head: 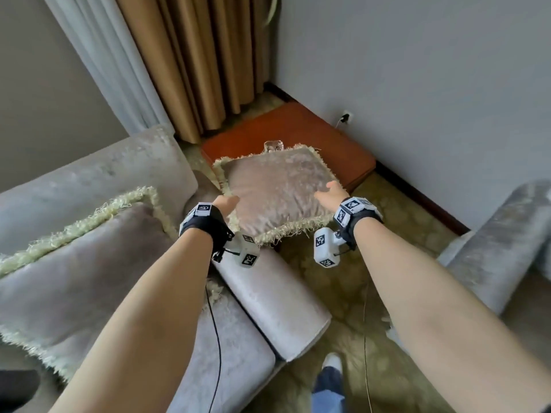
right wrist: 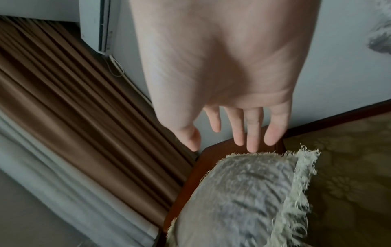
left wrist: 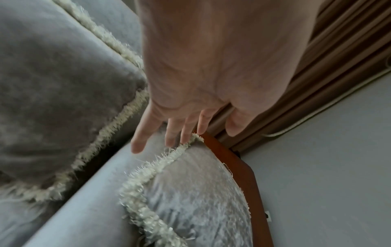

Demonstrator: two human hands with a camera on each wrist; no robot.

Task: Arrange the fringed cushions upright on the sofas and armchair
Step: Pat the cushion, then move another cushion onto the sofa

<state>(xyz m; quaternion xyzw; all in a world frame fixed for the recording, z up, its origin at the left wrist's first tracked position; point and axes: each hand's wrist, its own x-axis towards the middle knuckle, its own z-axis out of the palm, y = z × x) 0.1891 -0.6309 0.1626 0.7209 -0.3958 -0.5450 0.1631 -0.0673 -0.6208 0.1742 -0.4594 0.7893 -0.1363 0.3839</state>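
A mauve velvet cushion [head: 277,189] with a cream fringe lies flat, partly on the sofa's armrest [head: 274,299] and partly over the orange-brown side table [head: 298,126]. My left hand [head: 229,201] reaches over its left edge with straight, spread fingers [left wrist: 139,142] just above the fringe of this cushion [left wrist: 201,200]. My right hand [head: 329,192] is over its right part, fingers [right wrist: 253,133] straight above the cushion [right wrist: 243,200]. Neither hand holds anything. A second fringed cushion [head: 74,257] leans on the grey sofa [head: 89,171] to the left.
A small glass object [head: 272,146] stands on the side table behind the cushion. Brown and white curtains [head: 185,61] hang in the corner. A grey armchair arm [head: 495,248] is at the right. Patterned carpet [head: 343,293] lies between the seats.
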